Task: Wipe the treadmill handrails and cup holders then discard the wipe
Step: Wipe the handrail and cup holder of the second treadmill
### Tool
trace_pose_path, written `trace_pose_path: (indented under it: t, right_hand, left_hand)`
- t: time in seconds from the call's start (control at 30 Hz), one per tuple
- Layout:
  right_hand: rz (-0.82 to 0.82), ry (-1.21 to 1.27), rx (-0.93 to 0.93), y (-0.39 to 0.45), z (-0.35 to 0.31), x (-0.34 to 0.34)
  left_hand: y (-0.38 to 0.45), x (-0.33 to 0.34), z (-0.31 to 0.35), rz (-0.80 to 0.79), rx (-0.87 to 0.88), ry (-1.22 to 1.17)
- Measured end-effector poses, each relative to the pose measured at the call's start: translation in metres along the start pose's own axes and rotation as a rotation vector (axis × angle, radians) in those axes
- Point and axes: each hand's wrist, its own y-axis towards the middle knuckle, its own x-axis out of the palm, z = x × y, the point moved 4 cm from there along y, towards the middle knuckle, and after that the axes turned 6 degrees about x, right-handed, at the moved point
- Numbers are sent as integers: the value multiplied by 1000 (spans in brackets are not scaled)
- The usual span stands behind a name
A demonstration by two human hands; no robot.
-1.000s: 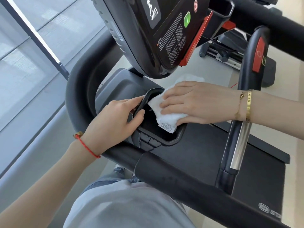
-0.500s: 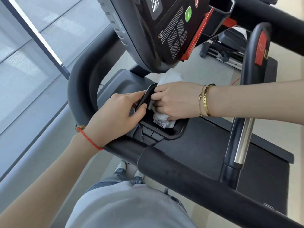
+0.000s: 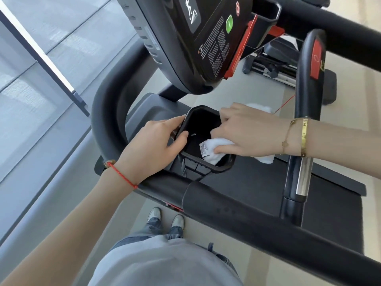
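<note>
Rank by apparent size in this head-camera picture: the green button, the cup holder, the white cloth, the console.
1. console
2. cup holder
3. white cloth, partly hidden by the right hand, so its rank against the holder is unsure
4. green button

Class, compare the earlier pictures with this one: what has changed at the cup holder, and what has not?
The right hand has slid the white cloth from the cup holder's far side to its near right corner, exposing the dark inside. The left hand still grips the holder's left rim.

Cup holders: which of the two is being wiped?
The near cup holder, with the right hand pressing the white wipe in it; the far cup holder sits untouched beyond the console.
</note>
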Motion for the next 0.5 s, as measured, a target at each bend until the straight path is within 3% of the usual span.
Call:
trace_pose_path:
  t: [0.13,0.5]
  right_hand:
    - [55,292,252,-17,-16,-7]
    - [-31,777,580,0,-55,-11]
  left_hand:
    - [2,0,-4,-16,14,15]
    - [29,-9,-23,-38,98,-76]
